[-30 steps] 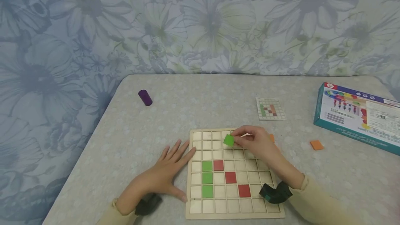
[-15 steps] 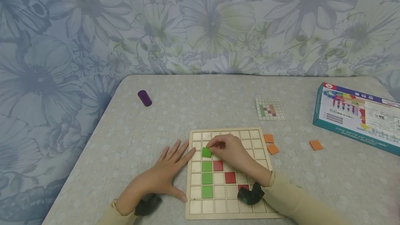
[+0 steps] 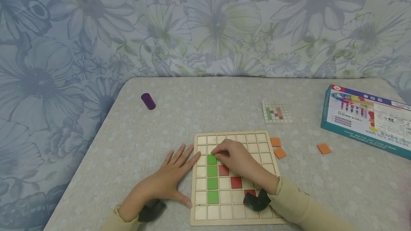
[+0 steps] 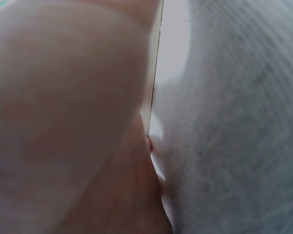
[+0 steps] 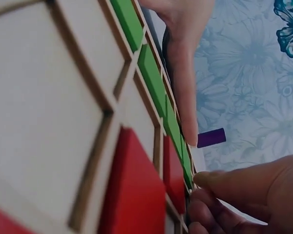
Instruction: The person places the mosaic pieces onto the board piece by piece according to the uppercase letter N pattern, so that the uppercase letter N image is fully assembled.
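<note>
A wooden grid board (image 3: 200, 212) lies on the table. Several green tiles form a column in it, and three red tiles (image 3: 236, 182) step down diagonally to the right. My right hand (image 3: 236, 156) is over the board, thumb and fingertips pinching the corner of the topmost green tile (image 3: 211, 159), which lies in its cell. The right wrist view shows those fingertips (image 5: 202, 179) at the far end of the green row. My left hand (image 3: 167, 177) is spread flat on the table, its index fingertip and thumb touching the board's left edge. The left wrist view is mostly blurred skin.
Two orange tiles (image 3: 275, 142) lie against the board's right edge, and another orange tile (image 3: 324, 148) is farther right. Behind the board is a small pattern card (image 3: 277, 112). A purple cylinder (image 3: 148, 101) lies at the back left, a flat box (image 3: 363, 117) at the right.
My right hand has carried the green tile leftward across the board and lowered it into the cell above the other green tiles. My left hand has stayed in place.
</note>
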`<state>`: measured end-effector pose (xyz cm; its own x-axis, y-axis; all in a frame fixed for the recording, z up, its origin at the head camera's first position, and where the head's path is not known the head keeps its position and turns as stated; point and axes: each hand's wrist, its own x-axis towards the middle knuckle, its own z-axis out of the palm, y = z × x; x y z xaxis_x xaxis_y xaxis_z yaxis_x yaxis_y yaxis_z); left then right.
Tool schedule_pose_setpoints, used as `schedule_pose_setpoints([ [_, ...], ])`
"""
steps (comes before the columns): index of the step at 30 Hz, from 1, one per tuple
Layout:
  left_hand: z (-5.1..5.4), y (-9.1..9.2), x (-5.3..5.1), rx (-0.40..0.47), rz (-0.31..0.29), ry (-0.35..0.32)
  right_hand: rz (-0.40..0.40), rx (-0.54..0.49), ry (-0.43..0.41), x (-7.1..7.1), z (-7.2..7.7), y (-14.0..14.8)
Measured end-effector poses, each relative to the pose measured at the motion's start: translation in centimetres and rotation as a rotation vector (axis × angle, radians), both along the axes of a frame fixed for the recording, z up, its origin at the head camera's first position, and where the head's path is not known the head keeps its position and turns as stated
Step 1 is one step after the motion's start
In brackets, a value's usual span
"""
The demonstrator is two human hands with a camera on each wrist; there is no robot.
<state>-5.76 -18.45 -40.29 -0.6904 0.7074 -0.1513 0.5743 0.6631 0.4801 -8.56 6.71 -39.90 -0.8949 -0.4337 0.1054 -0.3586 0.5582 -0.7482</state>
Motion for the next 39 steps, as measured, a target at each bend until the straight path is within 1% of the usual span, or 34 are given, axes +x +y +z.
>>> schedule_pose_setpoints([
  [4,-0.1,0.0,0.0,-0.002,0.001,0.002,0.016,0.005,-0.014,0.2,0.5,1.0],
  [8,-0.1,0.1,0.0,-0.002,0.001,-0.001,-0.004,-0.041,-0.003,0.5,1.6,3.6],
  [10,-0.1,0.1,0.0,0.000,0.000,-0.005,-0.038,-0.054,0.014,0.8,2.1,5.5],
  [14,0.1,0.0,0.1,0.000,0.003,-0.015,-0.143,-0.034,0.015,1.3,2.7,9.4],
  [16,0.2,-0.1,0.1,0.002,0.007,-0.013,-0.196,0.000,0.013,1.5,2.6,11.2],
  [19,0.1,-0.2,0.1,0.000,0.013,-0.012,-0.256,0.048,-0.002,1.8,2.0,13.5],
  [23,-0.1,-0.2,0.2,0.000,0.010,-0.013,-0.303,0.086,-0.011,2.0,1.0,15.5],
  [26,-0.1,-0.2,0.2,0.006,0.004,-0.023,-0.291,0.093,0.029,2.2,0.3,16.3],
  [31,-0.2,0.0,0.1,0.008,-0.003,-0.029,-0.204,0.096,0.127,2.1,-0.7,16.7],
  [33,-0.3,0.0,0.0,0.002,-0.002,-0.025,-0.180,0.105,0.158,2.0,-1.0,16.7],
  [34,-0.3,0.0,0.0,0.000,-0.001,-0.023,-0.183,0.118,0.171,2.0,-1.0,16.7],
  [36,-0.3,0.0,-0.1,-0.003,0.000,-0.017,-0.193,0.132,0.166,1.9,-1.1,16.6],
  [39,-0.4,0.0,-0.1,0.001,-0.002,-0.012,-0.218,0.146,0.123,1.9,-1.0,16.5],
])
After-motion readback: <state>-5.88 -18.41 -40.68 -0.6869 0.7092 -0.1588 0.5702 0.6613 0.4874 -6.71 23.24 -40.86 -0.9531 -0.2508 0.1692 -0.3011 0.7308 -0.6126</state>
